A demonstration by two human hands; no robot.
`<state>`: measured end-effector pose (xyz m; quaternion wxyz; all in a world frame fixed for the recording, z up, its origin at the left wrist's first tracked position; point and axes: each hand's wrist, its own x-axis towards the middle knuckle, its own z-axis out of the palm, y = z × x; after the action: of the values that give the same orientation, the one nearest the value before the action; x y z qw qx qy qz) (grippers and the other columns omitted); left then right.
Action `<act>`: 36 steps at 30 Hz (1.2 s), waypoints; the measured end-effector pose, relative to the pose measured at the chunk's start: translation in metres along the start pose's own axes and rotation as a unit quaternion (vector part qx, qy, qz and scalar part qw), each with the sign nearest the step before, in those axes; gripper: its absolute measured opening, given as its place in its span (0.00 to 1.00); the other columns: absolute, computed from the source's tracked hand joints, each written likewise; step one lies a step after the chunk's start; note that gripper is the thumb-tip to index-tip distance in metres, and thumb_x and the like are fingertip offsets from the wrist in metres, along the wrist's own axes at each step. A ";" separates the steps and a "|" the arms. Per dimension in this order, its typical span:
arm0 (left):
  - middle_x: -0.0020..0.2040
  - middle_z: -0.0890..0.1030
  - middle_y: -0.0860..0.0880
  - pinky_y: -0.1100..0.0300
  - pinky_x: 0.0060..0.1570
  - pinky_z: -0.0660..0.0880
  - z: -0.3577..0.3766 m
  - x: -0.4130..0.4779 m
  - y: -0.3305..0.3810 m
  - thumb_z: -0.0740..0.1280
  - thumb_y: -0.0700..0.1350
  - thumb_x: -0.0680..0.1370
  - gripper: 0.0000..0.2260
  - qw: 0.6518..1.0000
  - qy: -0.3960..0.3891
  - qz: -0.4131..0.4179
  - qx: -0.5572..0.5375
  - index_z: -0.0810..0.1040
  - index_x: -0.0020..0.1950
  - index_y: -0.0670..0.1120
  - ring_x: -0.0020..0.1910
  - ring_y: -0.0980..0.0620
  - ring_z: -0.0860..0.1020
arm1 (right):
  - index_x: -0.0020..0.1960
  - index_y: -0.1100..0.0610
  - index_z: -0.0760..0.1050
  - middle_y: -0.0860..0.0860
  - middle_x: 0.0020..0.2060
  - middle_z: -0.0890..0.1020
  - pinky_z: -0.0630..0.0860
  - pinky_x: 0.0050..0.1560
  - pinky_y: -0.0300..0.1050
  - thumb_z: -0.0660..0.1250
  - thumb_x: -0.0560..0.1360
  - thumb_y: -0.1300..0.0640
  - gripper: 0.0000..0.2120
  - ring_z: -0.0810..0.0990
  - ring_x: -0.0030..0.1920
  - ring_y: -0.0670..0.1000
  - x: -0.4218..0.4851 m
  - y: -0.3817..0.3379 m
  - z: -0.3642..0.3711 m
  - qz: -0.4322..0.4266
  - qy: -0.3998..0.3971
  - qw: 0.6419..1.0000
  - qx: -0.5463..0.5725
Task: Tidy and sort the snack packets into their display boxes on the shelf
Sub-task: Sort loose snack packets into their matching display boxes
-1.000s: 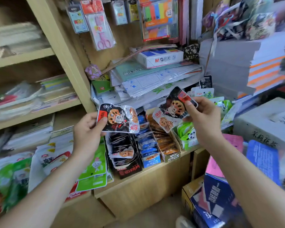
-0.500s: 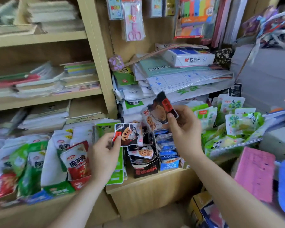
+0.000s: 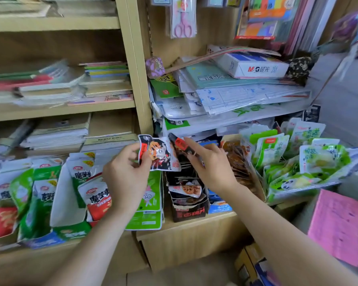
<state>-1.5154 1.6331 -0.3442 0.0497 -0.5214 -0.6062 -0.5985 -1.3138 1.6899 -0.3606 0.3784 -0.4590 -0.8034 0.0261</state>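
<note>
Head view: both hands are raised side by side over the middle of the snack shelf (image 3: pixel 221 217), each with a packet.
Left hand (image 3: pixel 126 180): the thumb and curled fingers pinch the black packet by its left edge.
Black packet (image 3: pixel 160 156): held in the air above the left side of the black box, printed face to the camera. Its long axis runs left to right and dips a little to the right. The foil is crumpled.
Right hand (image 3: pixel 212 170): the index finger lies straight along the red-tab packet and the other fingers curl under it, gripping it. The thumb is hidden.
Red-tab packet (image 3: pixel 181 144): just right of the black packet. I cannot tell whether the two touch. Its long axis slants up and to the left from the hand, with the far end pointing at the paper stack.
Black box (image 3: pixel 189 213): stands on the shelf below both packets with its top open, packed with like packets on edge. It sits between flat green packets (image 3: pixel 149 203) on the left and a blue box (image 3: pixel 218 206) on the right.
Edges: the shelf's front edge runs just before the box. A post (image 3: pixel 135 79) rises behind the left hand.
Room: the paper stack (image 3: pixel 236 100) overhangs the backs of the boxes, leaving a low gap above them. Brown packets (image 3: pixel 239 162) crowd in past the right hand.
Writing: "M&G" in red on a white carton (image 3: pixel 254 68) atop the stack. The black box has red characters on its front, too blurred to read. White-and-red packets (image 3: pixel 97 195) on the left bear large dark characters.
</note>
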 end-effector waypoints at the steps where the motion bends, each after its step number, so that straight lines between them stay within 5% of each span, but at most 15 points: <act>1: 0.32 0.77 0.55 0.52 0.34 0.78 0.000 0.001 0.000 0.75 0.42 0.75 0.07 1.000 0.016 -0.001 -0.016 0.85 0.52 0.45 0.29 0.56 0.78 | 0.75 0.46 0.68 0.44 0.37 0.75 0.69 0.49 0.55 0.63 0.82 0.53 0.22 0.74 0.51 0.57 0.000 0.000 -0.001 0.003 -0.018 1.000 -0.010; 8: 0.41 0.82 0.50 0.67 0.35 0.71 0.012 0.008 0.013 0.71 0.43 0.80 0.08 0.990 0.060 0.086 -0.092 0.84 0.55 0.42 0.34 0.59 0.76 | 0.71 0.41 0.72 0.44 0.54 0.81 0.57 0.55 0.53 0.62 0.82 0.55 0.19 0.65 0.63 0.54 -0.007 0.010 -0.012 0.028 -0.126 0.990 -0.050; 11: 0.42 0.83 0.54 0.61 0.32 0.72 0.018 0.012 0.013 0.71 0.46 0.80 0.07 0.992 -0.010 0.107 -0.069 0.85 0.55 0.47 0.33 0.55 0.77 | 0.68 0.43 0.76 0.43 0.57 0.80 0.56 0.56 0.53 0.65 0.80 0.55 0.17 0.62 0.65 0.52 -0.013 0.013 -0.016 0.009 -0.153 0.986 -0.063; 15: 0.45 0.85 0.55 0.61 0.34 0.70 0.029 0.008 0.010 0.71 0.51 0.78 0.06 0.971 -0.201 0.106 0.068 0.86 0.54 0.56 0.40 0.53 0.80 | 0.62 0.49 0.81 0.43 0.55 0.82 0.61 0.54 0.54 0.72 0.75 0.54 0.15 0.69 0.62 0.52 -0.025 0.018 -0.026 -0.019 -0.090 0.996 -0.012; 18: 0.55 0.84 0.57 0.56 0.52 0.73 0.036 0.003 0.010 0.69 0.56 0.78 0.10 0.920 -0.355 0.121 0.111 0.85 0.57 0.57 0.54 0.52 0.81 | 0.56 0.51 0.83 0.44 0.51 0.83 0.70 0.54 0.56 0.70 0.73 0.56 0.12 0.75 0.56 0.51 -0.030 0.027 -0.040 -0.006 -0.028 0.999 0.029; 20: 0.60 0.82 0.59 0.55 0.57 0.72 0.040 0.000 0.013 0.62 0.66 0.75 0.21 0.890 -0.416 0.112 0.147 0.82 0.62 0.58 0.58 0.53 0.80 | 0.53 0.51 0.84 0.45 0.48 0.85 0.74 0.55 0.54 0.69 0.74 0.59 0.11 0.78 0.53 0.49 -0.032 0.038 -0.054 0.015 0.014 0.999 0.039; 23: 0.63 0.78 0.58 0.55 0.55 0.74 0.045 -0.006 0.020 0.52 0.75 0.71 0.35 0.866 -0.439 0.117 0.208 0.71 0.74 0.61 0.59 0.53 0.78 | 0.51 0.55 0.85 0.47 0.46 0.85 0.76 0.56 0.48 0.71 0.74 0.63 0.08 0.78 0.50 0.44 -0.041 0.062 -0.076 0.082 0.068 0.994 0.032; 27: 0.66 0.75 0.55 0.51 0.57 0.71 0.056 -0.016 0.023 0.51 0.77 0.74 0.35 0.854 -0.424 0.136 0.271 0.74 0.72 0.60 0.58 0.50 0.77 | 0.54 0.53 0.84 0.45 0.47 0.82 0.75 0.49 0.42 0.71 0.75 0.58 0.08 0.81 0.50 0.48 -0.052 0.099 -0.101 0.228 0.104 0.968 0.024; 32: 0.79 0.64 0.51 0.49 0.70 0.67 0.068 -0.034 0.033 0.49 0.73 0.77 0.37 0.816 -0.459 0.137 0.325 0.64 0.79 0.52 0.75 0.46 0.66 | 0.50 0.52 0.83 0.44 0.36 0.82 0.72 0.34 0.30 0.69 0.75 0.59 0.07 0.81 0.37 0.43 -0.050 0.121 -0.132 0.337 0.230 0.912 0.048; 36: 0.79 0.65 0.50 0.49 0.70 0.68 0.074 -0.035 0.034 0.45 0.75 0.76 0.40 0.812 -0.453 0.143 0.339 0.63 0.79 0.52 0.75 0.45 0.66 | 0.51 0.52 0.82 0.45 0.40 0.83 0.74 0.39 0.37 0.70 0.74 0.57 0.06 0.80 0.39 0.45 -0.026 0.136 -0.140 0.384 0.213 0.896 0.063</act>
<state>-1.4345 1.6617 -0.3653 0.0281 -0.7646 -0.6428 -0.0367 -1.1204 1.7062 -0.3290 0.5291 -0.7016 -0.4616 0.1211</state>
